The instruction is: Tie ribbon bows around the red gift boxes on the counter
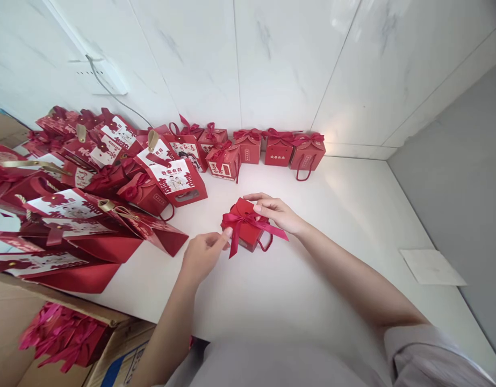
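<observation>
Head view shows a small red cardboard box [250, 235] on a white tabletop [324, 290], just in front of the person. A glossy crimson satin ribbon [244, 219] is tied in a bow across its top, and a twisted dark red cord handle [266, 246] loops out at its right side. The right hand [278, 212] is closed around the box's far right top corner, thumb on top and fingers behind. The left hand [205, 255] has thumb and finger drawn near each other at the ribbon's left side; whether they actually grip the satin I cannot tell.

The bow looks like the weak point: a sharp tug on one hanging tail could undo the knot or leave the loops lopsided, since satin slips easily. Too firm a squeeze from the right hand could dent the thin cardboard or spring the folded top open. The cord could also snag on a finger and drag the box askew.

Left of the box, red paper gift boxes with white printed panels [173, 180] crowd together. A careless swing of the left forearm might knock the nearest ones over, perhaps towards the open brown cardboard carton [6, 306] below the table's edge.
</observation>
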{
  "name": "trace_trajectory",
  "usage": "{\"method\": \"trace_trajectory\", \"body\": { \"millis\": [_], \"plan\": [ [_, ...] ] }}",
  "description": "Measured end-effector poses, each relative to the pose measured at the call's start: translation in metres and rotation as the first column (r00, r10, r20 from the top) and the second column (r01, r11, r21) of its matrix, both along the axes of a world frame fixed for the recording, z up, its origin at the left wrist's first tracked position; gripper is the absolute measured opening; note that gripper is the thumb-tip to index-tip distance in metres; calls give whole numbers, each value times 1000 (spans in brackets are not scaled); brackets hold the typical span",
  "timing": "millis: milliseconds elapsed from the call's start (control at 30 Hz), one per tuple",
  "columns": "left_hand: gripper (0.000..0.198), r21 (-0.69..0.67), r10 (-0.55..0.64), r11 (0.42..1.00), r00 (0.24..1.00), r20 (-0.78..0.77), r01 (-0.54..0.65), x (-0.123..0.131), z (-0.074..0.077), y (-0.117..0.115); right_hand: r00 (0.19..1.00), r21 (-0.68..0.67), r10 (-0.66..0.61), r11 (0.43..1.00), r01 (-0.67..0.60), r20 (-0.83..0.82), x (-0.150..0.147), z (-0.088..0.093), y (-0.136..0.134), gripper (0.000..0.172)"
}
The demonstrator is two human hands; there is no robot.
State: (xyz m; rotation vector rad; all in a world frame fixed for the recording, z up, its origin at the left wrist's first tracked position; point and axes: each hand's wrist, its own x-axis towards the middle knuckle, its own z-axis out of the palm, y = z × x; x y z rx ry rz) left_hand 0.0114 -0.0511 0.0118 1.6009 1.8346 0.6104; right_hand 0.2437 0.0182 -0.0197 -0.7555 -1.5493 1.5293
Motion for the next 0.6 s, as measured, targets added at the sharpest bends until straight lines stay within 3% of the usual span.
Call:
{"method": "trace_trajectory", "body": {
  "millis": [67, 133, 300, 400, 600],
  "plan": [
    [46, -101, -56, 992, 987, 148, 71, 6, -2, -10, 1000, 3, -8, 1000, 8, 20, -2, 1, -1, 34],
    [42, -111, -78, 986, 939, 334, 122, 12, -8, -15, 1000, 21, -17, 1000, 16, 25, -3, 2, -1, 34],
    [29, -103, -49, 982, 742, 668, 157, 14, -22, -11, 999, -5, -27, 1000, 27, 28, -5, 2, 0, 37],
    [29, -104, -52, 978, 694, 718, 181, 8, -27, -8, 1000, -42, -9, 999, 9, 3, -5, 0, 2, 39],
    [34, -102, -94, 968, 710, 698, 229, 4, -29, -4, 1000, -67, 27, 997, -27, -11, -6, -3, 6, 40]
  ]
}}
